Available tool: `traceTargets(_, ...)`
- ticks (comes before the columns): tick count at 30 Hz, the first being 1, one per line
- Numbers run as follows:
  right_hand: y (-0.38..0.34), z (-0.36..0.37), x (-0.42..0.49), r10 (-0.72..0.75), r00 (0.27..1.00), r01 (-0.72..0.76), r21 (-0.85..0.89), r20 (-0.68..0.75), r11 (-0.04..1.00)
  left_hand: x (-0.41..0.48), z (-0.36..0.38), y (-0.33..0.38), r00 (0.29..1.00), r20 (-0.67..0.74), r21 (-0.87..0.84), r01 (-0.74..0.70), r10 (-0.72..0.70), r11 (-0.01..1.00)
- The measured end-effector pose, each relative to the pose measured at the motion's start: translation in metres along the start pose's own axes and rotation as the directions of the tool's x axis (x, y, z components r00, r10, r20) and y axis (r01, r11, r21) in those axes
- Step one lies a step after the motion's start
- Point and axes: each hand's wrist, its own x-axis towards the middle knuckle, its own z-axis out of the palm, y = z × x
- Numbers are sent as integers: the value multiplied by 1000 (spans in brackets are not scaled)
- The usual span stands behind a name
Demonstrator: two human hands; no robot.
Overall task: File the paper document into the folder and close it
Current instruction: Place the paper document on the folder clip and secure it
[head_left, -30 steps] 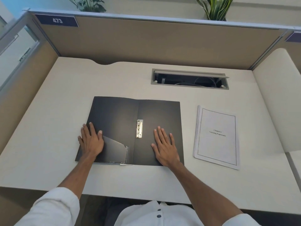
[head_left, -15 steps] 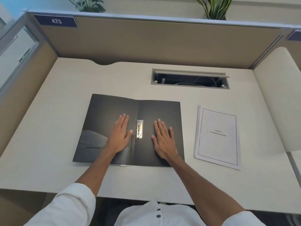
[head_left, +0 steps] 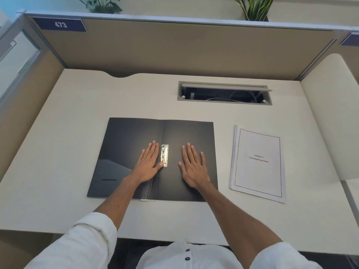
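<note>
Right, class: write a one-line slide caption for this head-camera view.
Both hands, left and right, press the open black folder flat beside its metal clip; the paper document waits alongside.

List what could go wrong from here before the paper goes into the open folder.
1. The metal clip on the spine looks shut; sliding the paper document in without lifting it may crumple the sheets.
2. The left hand has its thumb touching the clip, so it could get pinched.
3. The document is a loose stack lying apart on the right of the folder; one-handed lifting with the right hand might fan it.
</note>
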Motion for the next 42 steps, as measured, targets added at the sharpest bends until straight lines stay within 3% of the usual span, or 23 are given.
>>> traceTargets(10, -1, 0, 1, 1, 1000, 0, -13, 9, 1000, -3, 2, 0, 1000, -1, 16, 24, -24, 1000)
traceTargets(16, -1, 0, 0, -1, 1000, 1, -20, 2, 1000, 0, -15, -2, 998, 67, -162, 32, -21, 986)
traceTargets(23, -1, -1, 0, 2, 1000, -2, -9, 1, 1000, -18, -1, 0, 986, -149, -215, -103, 72, 971)
traceTargets(31, -1, -1, 0, -2, 1000, 2, -14, -2, 1000, -15, -10, 9, 925, -361, -204, -205, 121, 957)
traceTargets(38, 2, 0, 2, -7, 1000, 7, -8, -3, 1000, 12, -38, 30, 897, -441, -332, -127, -34, 935)
traceTargets(42, 3, 1, 3, -15, 1000, 15, -5, -6, 1000, 24, -46, 32, 904, -425, -260, -67, -51, 963)
